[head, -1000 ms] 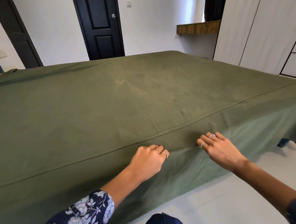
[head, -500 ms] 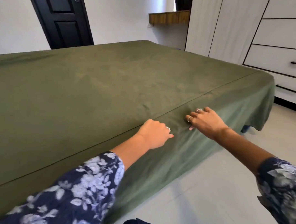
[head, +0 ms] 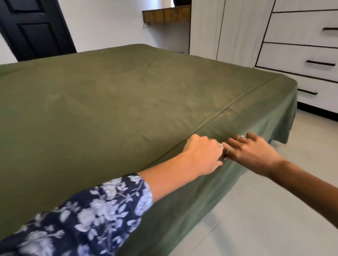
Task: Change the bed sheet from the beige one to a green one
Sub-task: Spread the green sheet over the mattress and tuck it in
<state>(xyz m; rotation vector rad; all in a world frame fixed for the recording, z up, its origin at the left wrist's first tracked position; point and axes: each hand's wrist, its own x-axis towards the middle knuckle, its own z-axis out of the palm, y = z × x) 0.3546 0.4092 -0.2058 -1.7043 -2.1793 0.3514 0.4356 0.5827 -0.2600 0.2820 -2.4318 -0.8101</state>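
The green sheet (head: 111, 106) covers the whole bed, and its side panel hangs down toward the floor along the near edge. No beige sheet is in view. My left hand (head: 201, 154) sits on that near edge with its fingers curled down into the green fabric; the fingertips are hidden. My right hand (head: 253, 152) lies just to its right on the hanging part of the sheet, with fingers fairly straight, pointing left and touching my left hand. Both hands wear rings.
A white wardrobe with drawers (head: 305, 40) stands past the bed's right end. A wooden shelf (head: 166, 13) is on the back wall, and a black door (head: 32, 23) is at the back left. Pale floor (head: 267, 208) runs along the bed's near side.
My view has swung right along the bed. Both hands have slid right along the near edge, and the gap between them has closed until they touch.
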